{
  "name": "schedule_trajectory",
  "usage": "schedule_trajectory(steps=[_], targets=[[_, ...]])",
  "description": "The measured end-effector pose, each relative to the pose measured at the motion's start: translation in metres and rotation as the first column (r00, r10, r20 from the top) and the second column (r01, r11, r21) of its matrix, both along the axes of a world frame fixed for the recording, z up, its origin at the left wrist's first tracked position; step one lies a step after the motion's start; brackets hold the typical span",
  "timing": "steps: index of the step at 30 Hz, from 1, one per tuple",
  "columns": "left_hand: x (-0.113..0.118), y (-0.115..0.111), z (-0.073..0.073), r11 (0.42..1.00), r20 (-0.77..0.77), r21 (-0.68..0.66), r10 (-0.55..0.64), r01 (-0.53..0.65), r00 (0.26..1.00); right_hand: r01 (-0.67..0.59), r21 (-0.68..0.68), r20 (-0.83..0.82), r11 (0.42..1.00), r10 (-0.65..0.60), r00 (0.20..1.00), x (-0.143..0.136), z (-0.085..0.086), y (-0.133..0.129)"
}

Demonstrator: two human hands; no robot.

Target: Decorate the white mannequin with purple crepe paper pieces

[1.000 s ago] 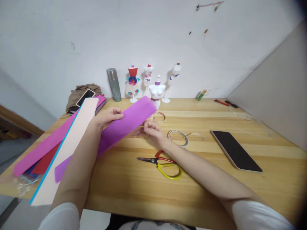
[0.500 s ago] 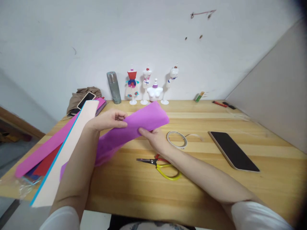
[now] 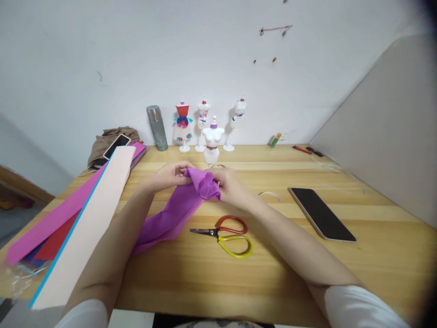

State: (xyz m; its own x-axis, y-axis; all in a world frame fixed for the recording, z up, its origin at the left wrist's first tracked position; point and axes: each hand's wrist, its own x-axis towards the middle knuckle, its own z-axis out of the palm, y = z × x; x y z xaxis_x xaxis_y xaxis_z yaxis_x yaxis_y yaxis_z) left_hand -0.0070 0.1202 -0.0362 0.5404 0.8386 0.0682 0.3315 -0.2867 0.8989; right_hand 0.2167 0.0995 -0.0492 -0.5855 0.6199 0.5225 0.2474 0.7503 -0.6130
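A strip of purple crepe paper (image 3: pixel 172 212) runs from beside my left forearm up to both hands, its far end folded and bunched. My left hand (image 3: pixel 172 176) pinches the left side of that bunched end between thumb and fingers. On the other side, my right hand (image 3: pixel 232 184) grips the crumpled edge, with its fingertips partly hidden by the paper. Scissors (image 3: pixel 218 233) with one red and one yellow handle lie below my right hand, blades slightly apart and pointing left. A small white mannequin (image 3: pixel 212 139) with a purple neck band stands just beyond my hands.
Sheets of pink paper (image 3: pixel 44 228) and a long pale sheet (image 3: pixel 88 218) cover the left side. A phone (image 3: pixel 321 214) lies at the right. At the back stand a flask (image 3: pixel 157 130), a dressed mannequin (image 3: pixel 183 125) and a green glue stick (image 3: pixel 275 140).
The end of the purple paper was smooth and flat; now it is folded over and bunched. My right hand has moved up to that end, leaving the scissors in full view.
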Motion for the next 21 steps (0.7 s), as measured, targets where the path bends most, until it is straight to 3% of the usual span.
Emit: schedule_trajectory(steps=[3, 7, 10, 13, 15, 17, 19, 21], targets=[[0.006, -0.003, -0.002, 0.997, 0.105, 0.004, 0.079, -0.08, 0.991, -0.022, -0.167, -0.161, 0.986, -0.005, 0.987, 0.003, -0.001, 0.005], [0.008, -0.005, 0.0, 0.996, 0.254, -0.024, 0.087, -0.084, 0.963, -0.03, -0.483, -0.464, 0.875, -0.226, 0.857, -0.002, -0.011, 0.012], [0.011, -0.002, -0.001, 0.982, 0.406, -0.039, 0.184, -0.185, 0.895, -0.138, -0.544, -0.537, 0.828, -0.216, 0.815, -0.009, -0.015, 0.014], [0.014, 0.001, -0.006, 0.956, 0.531, -0.05, 0.27, -0.289, 0.803, -0.176, -0.54, -0.516, 0.823, -0.159, 0.842, -0.012, -0.017, 0.015], [0.014, 0.002, -0.012, 0.955, 0.549, -0.046, 0.268, -0.292, 0.792, -0.07, -0.493, -0.453, 0.867, -0.188, 0.871, -0.011, -0.018, 0.016], [0.011, 0.004, -0.022, 0.97, 0.515, -0.074, 0.236, -0.231, 0.824, 0.128, -0.341, -0.342, 0.931, -0.25, 0.906, -0.009, -0.02, 0.016], [0.009, 0.007, -0.033, 0.976, 0.489, -0.125, 0.216, -0.177, 0.845, 0.306, -0.066, -0.199, 0.95, -0.313, 0.929, -0.006, -0.023, 0.016], [0.007, 0.012, -0.047, 0.969, 0.508, -0.139, 0.246, -0.204, 0.825, 0.369, 0.23, -0.066, 0.9, -0.364, 0.929, -0.005, -0.027, 0.016]])
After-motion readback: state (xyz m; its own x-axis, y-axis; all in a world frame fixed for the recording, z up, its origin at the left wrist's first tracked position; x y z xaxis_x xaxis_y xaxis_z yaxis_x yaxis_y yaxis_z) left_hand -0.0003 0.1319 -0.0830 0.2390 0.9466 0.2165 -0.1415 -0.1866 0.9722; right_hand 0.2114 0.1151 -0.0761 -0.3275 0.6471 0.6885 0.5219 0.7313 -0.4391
